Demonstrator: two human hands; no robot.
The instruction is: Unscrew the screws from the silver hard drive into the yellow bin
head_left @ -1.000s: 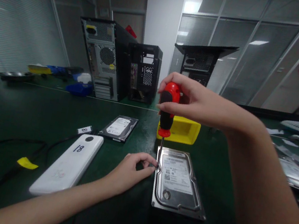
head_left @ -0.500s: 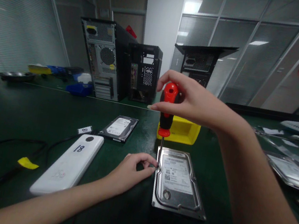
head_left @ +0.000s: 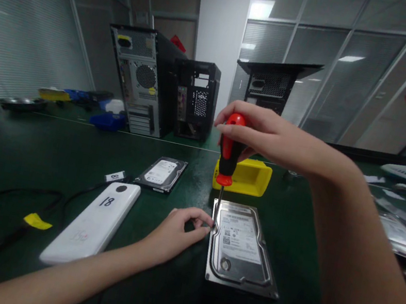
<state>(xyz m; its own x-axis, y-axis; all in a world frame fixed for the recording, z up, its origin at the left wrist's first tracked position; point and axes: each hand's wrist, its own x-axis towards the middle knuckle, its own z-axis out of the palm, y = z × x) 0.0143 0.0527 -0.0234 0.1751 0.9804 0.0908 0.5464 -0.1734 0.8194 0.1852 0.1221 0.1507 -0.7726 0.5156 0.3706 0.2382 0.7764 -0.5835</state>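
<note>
A red and black screwdriver (head_left: pixel 228 162) stands nearly upright, its handle held near the top by my right hand (head_left: pixel 261 131), thumb and fingers closed around it. The shaft's tip meets the left edge of a silver hard drive (head_left: pixel 239 247) lying label-up on the table. Beside that tip, the thumb and forefinger of my left hand (head_left: pixel 177 231) are pinched together against the drive's edge. Whatever sits between those fingertips is too small or hidden to make out.
Behind the drive is a yellow bin (head_left: pixel 256 180). A second hard drive (head_left: pixel 162 172) and a white power bank (head_left: pixel 94 222) marked 18 lie to the left, with black cables. Computer cases (head_left: pixel 145 79) stand at the back. More drives (head_left: pixel 404 234) lie far right.
My right hand has changed its grip on the handle: thumb and fingers, looser before, now close around its top. My left hand and the hard drive stay practically in place.
</note>
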